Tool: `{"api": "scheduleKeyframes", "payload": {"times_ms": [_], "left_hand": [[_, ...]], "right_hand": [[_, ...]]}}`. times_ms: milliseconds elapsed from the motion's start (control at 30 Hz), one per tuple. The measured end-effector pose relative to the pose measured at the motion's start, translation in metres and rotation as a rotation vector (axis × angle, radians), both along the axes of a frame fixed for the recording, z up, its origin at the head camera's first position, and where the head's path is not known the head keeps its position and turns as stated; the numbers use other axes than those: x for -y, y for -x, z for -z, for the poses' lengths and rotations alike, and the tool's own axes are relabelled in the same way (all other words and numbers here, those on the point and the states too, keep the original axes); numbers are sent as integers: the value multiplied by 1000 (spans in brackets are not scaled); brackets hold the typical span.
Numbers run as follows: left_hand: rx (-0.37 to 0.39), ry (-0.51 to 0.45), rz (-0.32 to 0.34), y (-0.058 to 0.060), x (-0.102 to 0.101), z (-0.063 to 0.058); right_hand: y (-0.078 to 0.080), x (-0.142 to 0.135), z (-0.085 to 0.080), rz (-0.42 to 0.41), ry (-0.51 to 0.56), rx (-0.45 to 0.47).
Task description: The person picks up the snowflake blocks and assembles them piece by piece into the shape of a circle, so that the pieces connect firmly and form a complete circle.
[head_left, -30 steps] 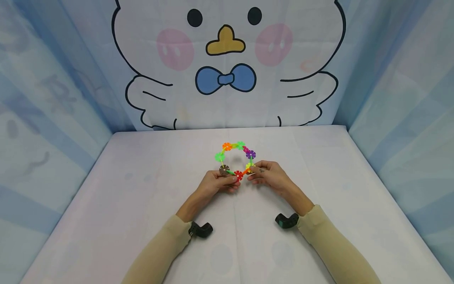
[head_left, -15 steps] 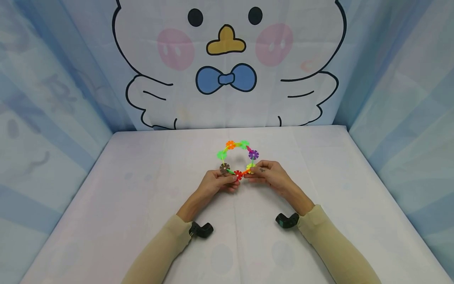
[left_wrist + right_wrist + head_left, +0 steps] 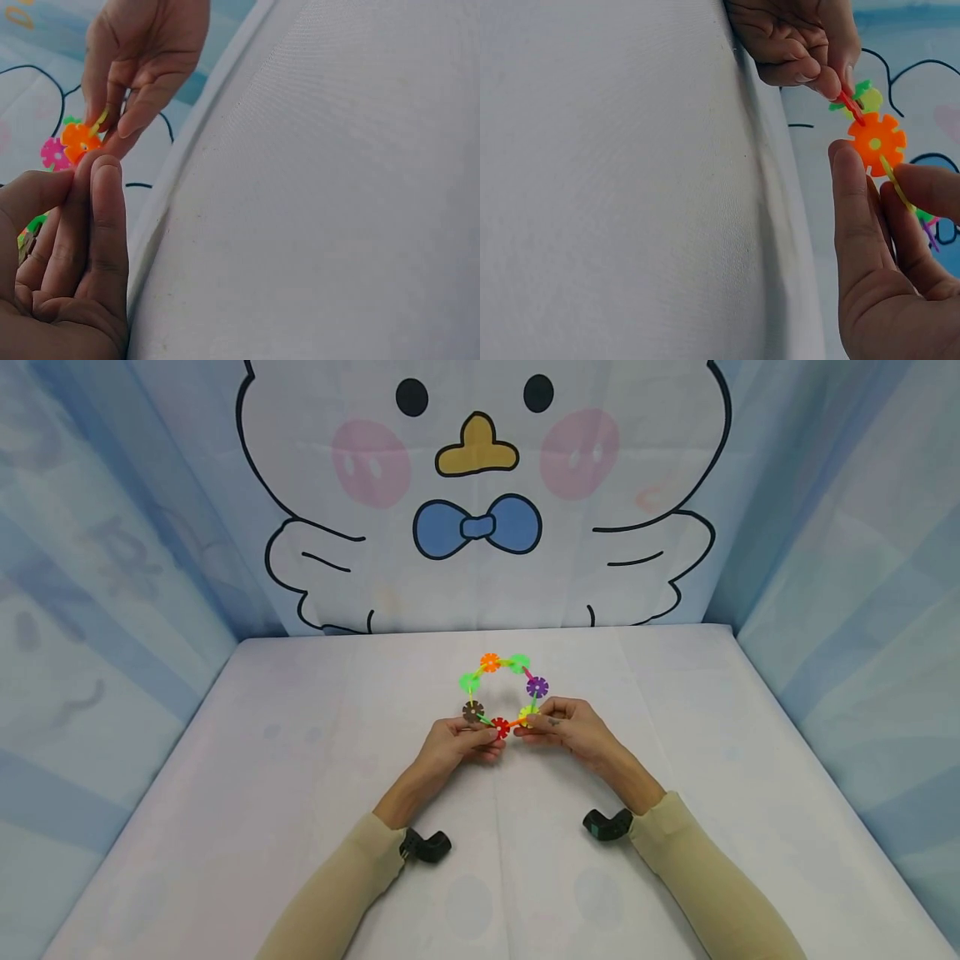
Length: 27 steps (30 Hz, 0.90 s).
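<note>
A ring of notched plastic snowflake discs (image 3: 537, 687) in several colours, linked edge to edge, is held up over the table. My left hand (image 3: 453, 745) pinches the red disc (image 3: 499, 727) at the ring's near side between thumb and fingers. Just right of it, my right hand (image 3: 566, 724) pinches the yellow disc (image 3: 528, 716), whose edge shows between thumb and finger in the right wrist view. An orange disc (image 3: 877, 142) joins the red and yellow ones, lying between the two hands. Fingers hide part of the red and yellow discs.
A white cloth covers the table (image 3: 300, 827). Behind it hangs a backdrop (image 3: 480, 585) with a cartoon bird, and pale blue curtains (image 3: 97, 610) flank both sides. Black wrist cameras (image 3: 426, 846) sit at the sleeve cuffs.
The ring's far side has swung slightly up and to the right. My right fingers have shifted slightly left, nearer the left hand; both hands keep their pinch.
</note>
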<state>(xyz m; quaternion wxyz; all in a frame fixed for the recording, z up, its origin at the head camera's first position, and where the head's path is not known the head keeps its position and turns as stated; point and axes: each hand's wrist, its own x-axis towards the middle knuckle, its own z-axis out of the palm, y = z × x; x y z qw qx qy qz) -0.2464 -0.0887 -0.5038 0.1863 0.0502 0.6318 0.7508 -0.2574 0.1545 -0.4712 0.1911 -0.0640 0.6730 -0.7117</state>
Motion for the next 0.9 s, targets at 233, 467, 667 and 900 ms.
{"api": "scheduleKeyframes", "payload": {"times_ms": [233,467,667,900], "left_hand": [[0,11,-6,0,1,-1],[-2,24,4,0,0,-1],[-7,32,7,0,0,-3],[43,53,77,1,6,-6]], "right_hand": [[0,-1,-1,-10,-7,-3],[-2,-1,-3,-28,-32,-2],[-1,0,-1,-15,-55,-6],[0,1,2,-16,-57,4]]}}
